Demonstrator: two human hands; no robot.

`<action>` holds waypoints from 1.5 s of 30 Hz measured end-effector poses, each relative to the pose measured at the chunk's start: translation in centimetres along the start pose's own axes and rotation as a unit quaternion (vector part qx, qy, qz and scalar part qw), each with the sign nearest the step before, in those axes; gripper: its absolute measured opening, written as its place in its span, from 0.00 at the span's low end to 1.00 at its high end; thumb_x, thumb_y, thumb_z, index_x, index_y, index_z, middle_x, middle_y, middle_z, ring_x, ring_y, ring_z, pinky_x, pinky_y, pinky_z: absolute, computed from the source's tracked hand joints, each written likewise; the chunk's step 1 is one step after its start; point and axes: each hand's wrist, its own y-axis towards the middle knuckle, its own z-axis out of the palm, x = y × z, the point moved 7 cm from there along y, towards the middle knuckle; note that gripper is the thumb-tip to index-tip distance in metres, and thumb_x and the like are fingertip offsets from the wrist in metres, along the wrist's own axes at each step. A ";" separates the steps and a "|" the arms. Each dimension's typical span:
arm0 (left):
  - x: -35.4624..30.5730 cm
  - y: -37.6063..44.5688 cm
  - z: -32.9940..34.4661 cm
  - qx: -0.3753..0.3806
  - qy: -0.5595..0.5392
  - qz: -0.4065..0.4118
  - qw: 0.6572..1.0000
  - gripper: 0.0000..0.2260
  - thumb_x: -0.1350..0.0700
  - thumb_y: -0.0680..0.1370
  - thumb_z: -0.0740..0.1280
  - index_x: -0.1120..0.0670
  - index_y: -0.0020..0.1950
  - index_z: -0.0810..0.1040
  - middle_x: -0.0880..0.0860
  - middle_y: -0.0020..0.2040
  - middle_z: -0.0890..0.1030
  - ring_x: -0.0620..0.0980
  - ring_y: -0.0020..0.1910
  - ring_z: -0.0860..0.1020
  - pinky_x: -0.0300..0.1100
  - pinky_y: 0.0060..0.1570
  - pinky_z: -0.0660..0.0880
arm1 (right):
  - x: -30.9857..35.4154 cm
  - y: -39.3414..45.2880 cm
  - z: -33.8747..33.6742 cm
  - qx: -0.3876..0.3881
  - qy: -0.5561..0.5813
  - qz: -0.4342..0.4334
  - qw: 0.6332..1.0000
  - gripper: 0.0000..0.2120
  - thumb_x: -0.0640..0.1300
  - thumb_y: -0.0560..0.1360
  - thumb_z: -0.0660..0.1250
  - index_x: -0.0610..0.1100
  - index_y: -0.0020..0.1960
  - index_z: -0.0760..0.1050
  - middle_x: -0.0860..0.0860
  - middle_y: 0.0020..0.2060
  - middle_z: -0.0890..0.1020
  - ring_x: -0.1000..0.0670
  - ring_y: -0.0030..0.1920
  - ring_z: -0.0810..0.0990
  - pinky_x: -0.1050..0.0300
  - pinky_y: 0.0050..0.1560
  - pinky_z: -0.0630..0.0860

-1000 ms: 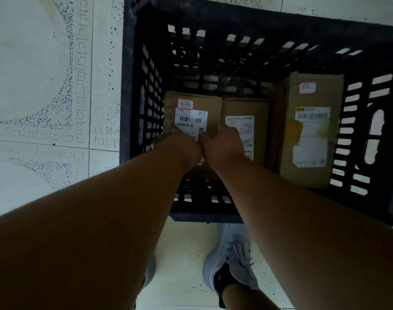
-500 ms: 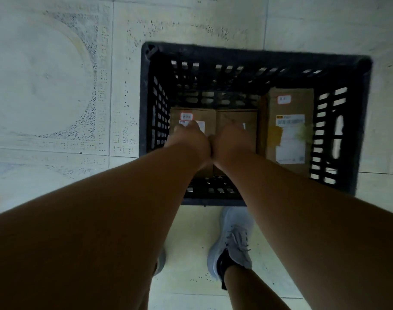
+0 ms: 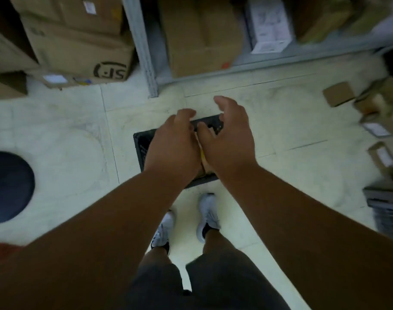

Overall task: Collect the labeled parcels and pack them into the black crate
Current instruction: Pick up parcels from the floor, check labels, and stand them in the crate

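Note:
The black crate (image 3: 140, 146) stands on the pale floor just ahead of my feet, mostly hidden behind my hands. A sliver of a brown parcel (image 3: 205, 164) shows inside it between my wrists. My left hand (image 3: 173, 146) and my right hand (image 3: 230, 139) hover side by side above the crate, fingers loosely spread, holding nothing. Several small labeled parcels (image 3: 377, 128) lie scattered on the floor at the far right.
A grey metal shelf (image 3: 146, 52) with cardboard boxes (image 3: 202, 34) runs along the back. Stacked cartons (image 3: 79, 52) stand at back left. A dark round object (image 3: 8, 186) lies on the floor at left. Another dark basket (image 3: 385, 209) sits at the right edge.
Both hands came up out of the crate and let go of the parcels. The view rose far from the crate, which now looks small, and the shelf and floor parcels came into sight.

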 end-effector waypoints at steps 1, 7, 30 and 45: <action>-2.6 -0.9 -1.0 -0.001 -0.009 0.026 1.000 0.20 0.60 0.79 0.61 0.49 0.71 0.69 0.53 0.61 0.79 0.52 0.56 0.78 0.46 0.51 0.75 | 1.6 -1.0 -3.2 -0.028 0.002 -0.011 1.000 0.27 0.46 0.76 0.69 0.48 0.74 0.67 0.49 0.68 0.72 0.50 0.66 0.73 0.50 0.65 0.73; -16.6 -6.0 -4.1 0.022 -0.003 0.182 0.983 0.17 0.59 0.80 0.62 0.49 0.68 0.71 0.51 0.58 0.77 0.50 0.53 0.77 0.46 0.50 0.75 | 5.0 -6.9 -19.3 -0.169 0.015 -0.030 0.985 0.26 0.46 0.75 0.72 0.47 0.71 0.70 0.54 0.62 0.71 0.52 0.65 0.73 0.51 0.67 0.72; -57.2 -14.5 29.8 0.141 -0.021 0.420 0.896 0.18 0.54 0.77 0.67 0.47 0.66 0.71 0.43 0.53 0.74 0.41 0.48 0.74 0.31 0.42 0.68 | -26.6 -20.6 -62.1 -0.394 0.056 0.178 0.900 0.38 0.52 0.70 0.77 0.53 0.74 0.62 0.55 0.67 0.67 0.55 0.65 0.72 0.51 0.66 0.74; -72.4 5.3 48.7 0.284 0.022 0.411 0.866 0.17 0.55 0.77 0.69 0.49 0.65 0.71 0.45 0.51 0.75 0.45 0.45 0.76 0.38 0.39 0.72 | -42.3 -1.7 -73.8 -0.389 0.262 0.303 0.829 0.31 0.55 0.70 0.77 0.60 0.67 0.66 0.61 0.57 0.74 0.58 0.49 0.79 0.60 0.37 0.77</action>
